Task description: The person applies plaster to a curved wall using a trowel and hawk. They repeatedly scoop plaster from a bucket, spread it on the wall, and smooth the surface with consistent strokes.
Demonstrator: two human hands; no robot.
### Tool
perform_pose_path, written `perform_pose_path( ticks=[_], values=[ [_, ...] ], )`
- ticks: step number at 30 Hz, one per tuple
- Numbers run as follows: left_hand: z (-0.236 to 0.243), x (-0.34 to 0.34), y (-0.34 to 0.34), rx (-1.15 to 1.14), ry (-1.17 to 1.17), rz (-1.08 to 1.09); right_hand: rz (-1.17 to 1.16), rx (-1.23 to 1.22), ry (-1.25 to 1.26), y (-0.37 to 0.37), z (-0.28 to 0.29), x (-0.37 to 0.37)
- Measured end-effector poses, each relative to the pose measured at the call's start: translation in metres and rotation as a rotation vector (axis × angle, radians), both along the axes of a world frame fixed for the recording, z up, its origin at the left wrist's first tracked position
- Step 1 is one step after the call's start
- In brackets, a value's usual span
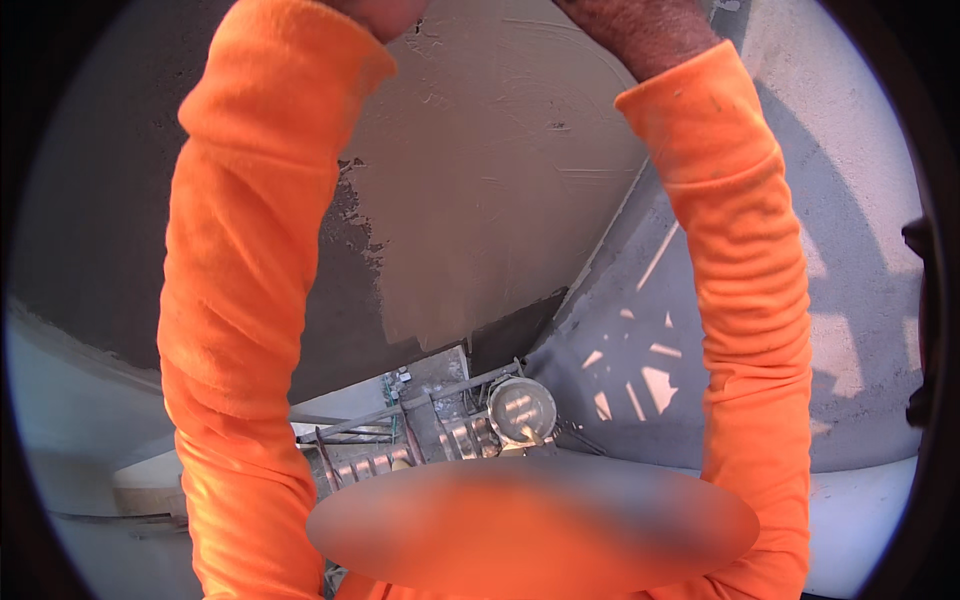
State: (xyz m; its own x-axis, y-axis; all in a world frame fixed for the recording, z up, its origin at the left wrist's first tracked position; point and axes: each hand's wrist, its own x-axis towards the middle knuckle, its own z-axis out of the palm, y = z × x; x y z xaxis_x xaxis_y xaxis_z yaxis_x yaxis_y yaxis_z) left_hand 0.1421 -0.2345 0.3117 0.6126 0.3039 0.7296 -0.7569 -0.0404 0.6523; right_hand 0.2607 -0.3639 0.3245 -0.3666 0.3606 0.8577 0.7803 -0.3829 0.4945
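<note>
Orange everywhere up close: the front of the person's top point(530, 580) fills the bottom middle, partly lost in an oval blur, with the left sleeve point(235, 300) and right sleeve point(750, 270) reaching up either side of it. Looks like a few little specks on the right cuff, too.

Both hands are mostly cut off at the top, so bear with me. With the left hand point(385, 14) you only get a bit near the wrist, and with the right hand point(655, 32) it's wrist and some of the back. Fingers are out of sight on both, so I honestly can't tell how open they are or whether they've got hold of anything. They're up in front of the wall point(240, 30), well apart.

Main thing is the paler plaster coat point(480, 190) on that wall, between the two sleeves. Its left edge is ragged against the darker surface, its right side runs along the corner with the grey side wall point(620, 330), and a few lines mark it near the top.

Way down by that wall's lower right corner sits a round bucket point(491, 412) of greyish mix point(520, 405), just beside a long bar point(455, 388) and some slats point(370, 466). Sun patches point(658, 388) dot the side wall.
</note>
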Motion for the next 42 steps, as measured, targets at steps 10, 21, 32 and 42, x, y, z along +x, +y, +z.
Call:
perform_pose_path(
  ticks=[10,21,32,42],
  values=[
    [-0.524,-0.101,-0.064,-0.86,0.732,-0.06,0.061,-0.747,1.458,-0.184,-0.551,-0.146],
    [-0.881,-0.239,-0.106,-1.035,1.436,0.279,-0.904,-1.279,1.689,-0.253,-1.002,-0.118],
    [-0.992,-0.265,-0.13,-0.982,1.533,0.088,-1.141,-1.383,2.007,-0.199,-1.142,-0.085],
    [-1.078,-0.245,-0.093,-0.558,1.561,0.126,-0.825,-1.269,1.998,-0.261,-1.109,-0.073]
  ],
)
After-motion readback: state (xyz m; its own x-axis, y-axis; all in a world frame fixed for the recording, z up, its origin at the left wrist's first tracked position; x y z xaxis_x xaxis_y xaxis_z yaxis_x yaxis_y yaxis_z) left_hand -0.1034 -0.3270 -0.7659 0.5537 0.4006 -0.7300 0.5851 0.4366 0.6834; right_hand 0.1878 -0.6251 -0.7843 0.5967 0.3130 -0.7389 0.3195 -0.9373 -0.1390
